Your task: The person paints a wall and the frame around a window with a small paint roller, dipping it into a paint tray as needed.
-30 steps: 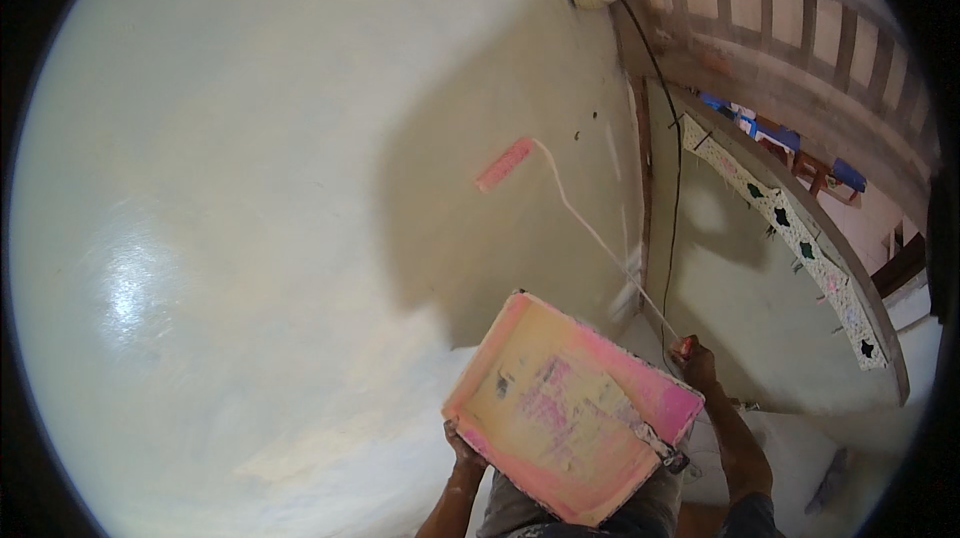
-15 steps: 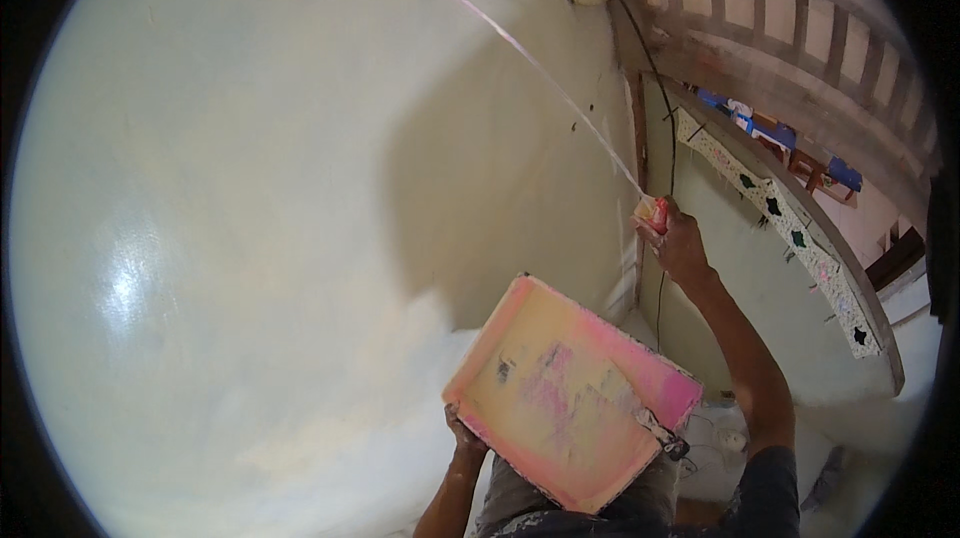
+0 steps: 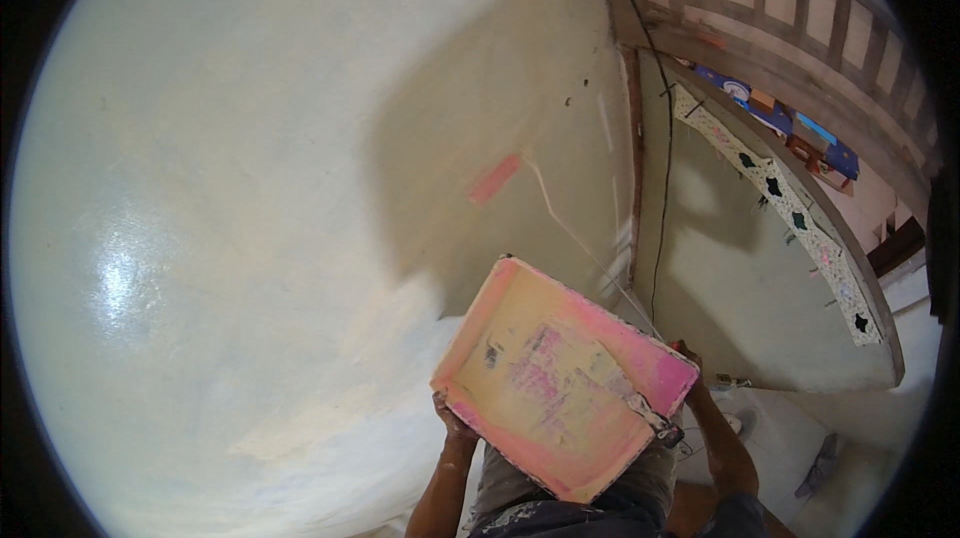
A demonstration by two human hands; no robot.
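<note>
Wall (image 3: 250,138), smooth, glossy, pale; before it, paint-crusted rectangular tray (image 3: 560,388), pink and cream; beyond, fuzzy pink cylindrical roller (image 3: 495,179) on thin bent rod (image 3: 541,184); left fingers (image 3: 446,412) curled on tray's edge, right fingers (image 3: 690,351) closed round rod's half-hidden end

Your upper garment (image 3: 610,522) is dark, with whitish smears on the fabric at its left side. Your right sleeve (image 3: 738,516) is likewise dark and leaves your right forearm (image 3: 728,450) bare. Your legwear (image 3: 497,486) is greyish cloth. Your left hand (image 3: 456,419) is ungloved.
</note>
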